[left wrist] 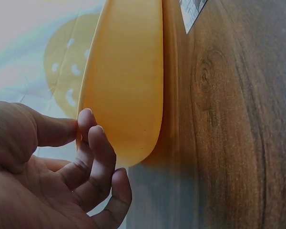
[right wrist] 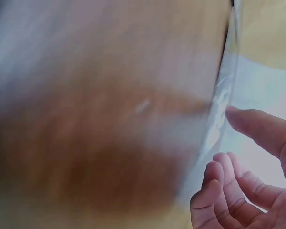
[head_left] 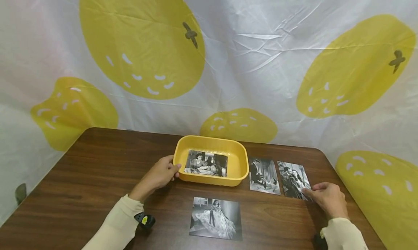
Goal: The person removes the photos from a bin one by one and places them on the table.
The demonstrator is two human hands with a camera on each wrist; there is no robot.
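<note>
My left hand [head_left: 163, 172] pinches the left rim of a yellow plastic tray [head_left: 241, 159]; the left wrist view shows the thumb and fingertips at the tray's wall [left wrist: 128, 76]. Inside the tray lies a black-and-white photograph [head_left: 206, 164]. At the right, my right hand [head_left: 328, 199] holds the lower right edge of another photograph [head_left: 291, 177], its tip overlapping the print. In the right wrist view, blurred on the table side, the thumb [right wrist: 257, 126] is apart from the curled fingers [right wrist: 219, 191]. A third photograph [head_left: 262, 175] lies between that one and the tray.
Nearer to me on the brown wooden table [head_left: 114, 163] lies one more photograph [head_left: 216, 218], below the tray. A white curtain [head_left: 248, 72] with large yellow fruit prints hangs behind the table and along its sides.
</note>
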